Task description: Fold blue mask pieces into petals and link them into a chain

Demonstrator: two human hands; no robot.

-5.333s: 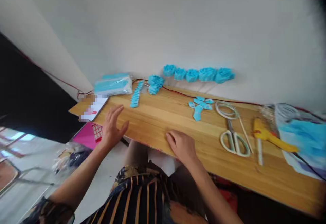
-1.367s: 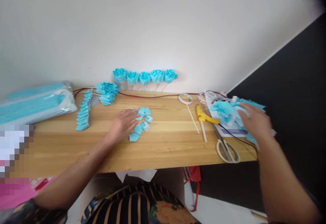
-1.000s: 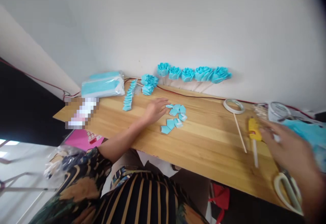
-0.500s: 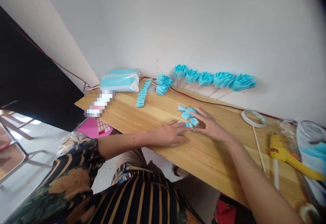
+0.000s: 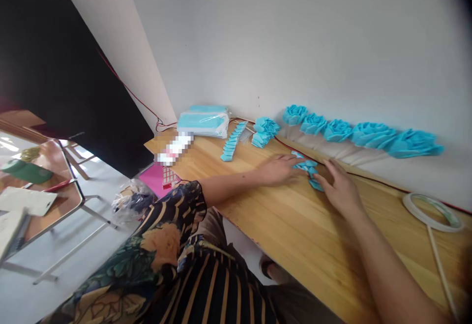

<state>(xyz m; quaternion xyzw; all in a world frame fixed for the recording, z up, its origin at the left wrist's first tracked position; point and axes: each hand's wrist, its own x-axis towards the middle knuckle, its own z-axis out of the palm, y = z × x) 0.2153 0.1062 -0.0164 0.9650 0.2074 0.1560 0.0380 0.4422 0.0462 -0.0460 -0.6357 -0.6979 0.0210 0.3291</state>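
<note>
Blue pieces lie in a small overlapping cluster on the wooden table, just in front of the cord, and here's the left hand at their near side, fingers loosely stretched, though whether it pinches one I can't tell. Across from it, the right hand has thumb and fingers wide apart, nothing held between them, thumb beside the lowest piece; light, flat fingertips look best, as hard pushing could crease such thin layers.
</note>
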